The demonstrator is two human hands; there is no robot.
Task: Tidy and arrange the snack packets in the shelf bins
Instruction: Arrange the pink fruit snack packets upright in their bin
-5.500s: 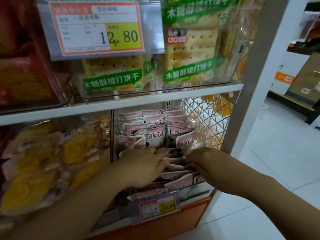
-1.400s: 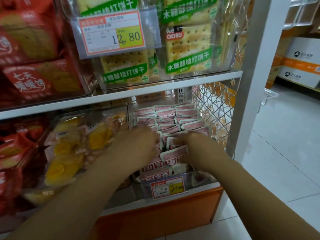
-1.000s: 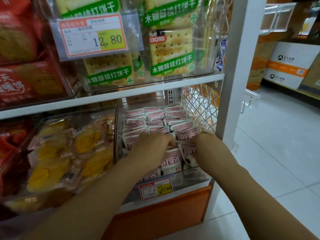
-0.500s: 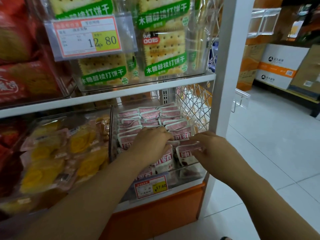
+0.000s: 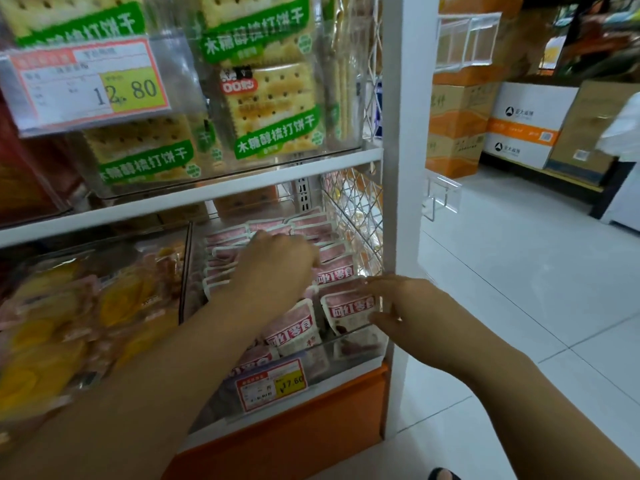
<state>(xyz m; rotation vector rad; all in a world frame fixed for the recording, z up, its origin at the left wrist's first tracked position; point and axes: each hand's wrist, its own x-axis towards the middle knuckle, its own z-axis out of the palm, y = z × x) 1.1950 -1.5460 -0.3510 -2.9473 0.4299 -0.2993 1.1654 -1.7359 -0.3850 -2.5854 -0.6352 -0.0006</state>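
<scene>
the upper price tag point(image 5: 90, 84) reads 12.80, the lower price tag point(image 5: 272, 384), on the clear bin point(image 5: 360, 341), 17.60. pink snack packets point(image 5: 294, 327) stand in that bin, lower centre. my left hand point(image 5: 277, 261) has gone further back, fingers curled among them, grip unclear. my right hand point(image 5: 412, 306), half open, pinches the front packet point(image 5: 349, 306).

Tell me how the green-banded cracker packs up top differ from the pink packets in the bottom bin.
Cracker packs are larger, showing crackers behind green bands; pink packets are smaller, pink and white. Cracker packs sit on the upper shelf, untouched; pink packets fill the lower bin, with the left hand and right hand among them. Both are stocked in clear bins.
</scene>
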